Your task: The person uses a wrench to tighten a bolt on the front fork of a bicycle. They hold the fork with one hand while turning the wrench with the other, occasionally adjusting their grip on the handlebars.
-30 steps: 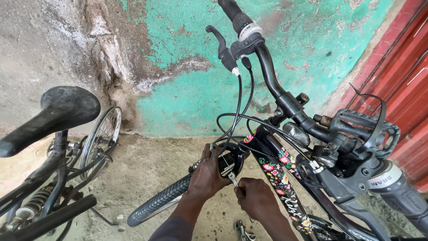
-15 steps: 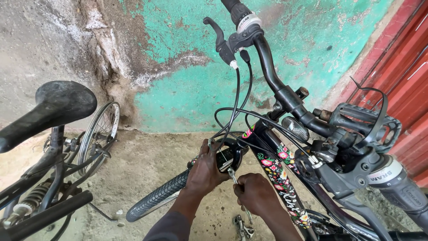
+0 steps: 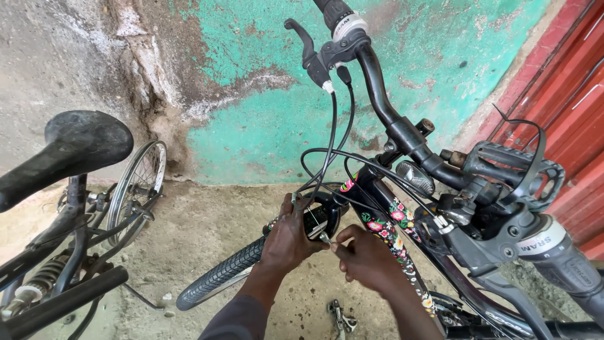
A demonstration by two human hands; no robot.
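Note:
A black bicycle with a flowered fork leg [image 3: 396, 230] stands in front of me, its handlebar [image 3: 384, 104] rising up the middle of the view. My left hand [image 3: 288, 238] grips the front brake [image 3: 322, 217] just above the front tyre [image 3: 220, 277]. My right hand [image 3: 368, 258] is closed beside it and pinches the thin brake cable end [image 3: 327, 240] between the two hands. Black cables [image 3: 330, 145] run down from the brake lever [image 3: 308, 50] to the brake.
A second bicycle stands at the left, with a black saddle [image 3: 63, 148], a spoked wheel [image 3: 135, 186] and a spring shock [image 3: 31, 283]. A peeling green wall [image 3: 251, 94] lies ahead and a red metal door [image 3: 566, 94] at the right. The ground is bare concrete.
The view has shifted a little. Both hands stay at the front brake; my right hand has closed in nearer the left.

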